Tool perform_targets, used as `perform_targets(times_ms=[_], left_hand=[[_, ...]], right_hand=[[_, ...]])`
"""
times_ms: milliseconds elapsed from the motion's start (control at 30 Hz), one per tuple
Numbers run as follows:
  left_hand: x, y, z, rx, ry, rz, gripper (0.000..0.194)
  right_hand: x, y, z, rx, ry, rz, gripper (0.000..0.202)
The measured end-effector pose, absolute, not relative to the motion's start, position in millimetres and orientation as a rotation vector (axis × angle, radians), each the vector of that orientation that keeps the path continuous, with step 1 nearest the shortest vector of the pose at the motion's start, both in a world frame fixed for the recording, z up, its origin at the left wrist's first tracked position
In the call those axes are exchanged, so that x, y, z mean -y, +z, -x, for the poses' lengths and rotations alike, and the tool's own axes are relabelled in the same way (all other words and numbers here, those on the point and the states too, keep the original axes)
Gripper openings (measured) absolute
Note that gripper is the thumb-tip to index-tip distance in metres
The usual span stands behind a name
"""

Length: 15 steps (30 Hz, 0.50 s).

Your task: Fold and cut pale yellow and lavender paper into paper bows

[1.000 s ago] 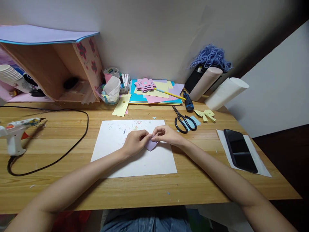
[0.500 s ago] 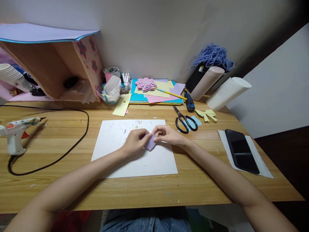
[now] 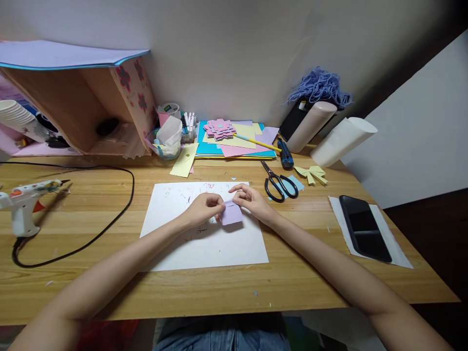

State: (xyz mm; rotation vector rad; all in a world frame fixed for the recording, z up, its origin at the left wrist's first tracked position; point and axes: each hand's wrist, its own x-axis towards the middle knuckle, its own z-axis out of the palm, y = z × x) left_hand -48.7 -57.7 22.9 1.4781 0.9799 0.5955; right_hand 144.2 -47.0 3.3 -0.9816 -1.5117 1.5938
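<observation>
A small piece of purple paper (image 3: 231,216) with a crease near its top edge is held above a white sheet (image 3: 175,253). My left hand (image 3: 204,208) pinches its left side between thumb and fingers. At its upper right corner, my right hand (image 3: 252,202) grips it with the thumb and a finger, the forefinger reaching out past the top. Coloured marks dot the white sheet beneath. To the right of it lie black-handled scissors (image 3: 281,186) on a piece of blue paper (image 3: 294,182).
A glue gun (image 3: 25,204) with a black cord lies at the left. On the right are a phone (image 3: 365,228) and a folded yellow paper bow (image 3: 311,174). Along the back stand a cardboard box (image 3: 133,92), a pink layered paper flower (image 3: 220,129), and a blue-black tool (image 3: 285,153).
The purple paper has turned, so more of its flat face and a straight lower edge show. My right hand has shifted slightly, with its forefinger extended. Both hands keep hold.
</observation>
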Motion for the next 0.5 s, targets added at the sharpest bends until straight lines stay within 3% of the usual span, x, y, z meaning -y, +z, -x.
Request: perform_targets(times_ms=[100,233,500], left_hand=[[58,31,51,-0.892,0.413,-1.478,0.017],[58,32,51,-0.887,0.394,-1.532,0.03],[57,17,44,-1.075,0.855,-1.178,0.034]], right_hand=[[48,2,-145,1.535,1.64,0.909,0.028],[50,-2,-143,1.615,1.589,0.897,0.024],[56,9,-144,2.002,0.397,0.862,0.024]])
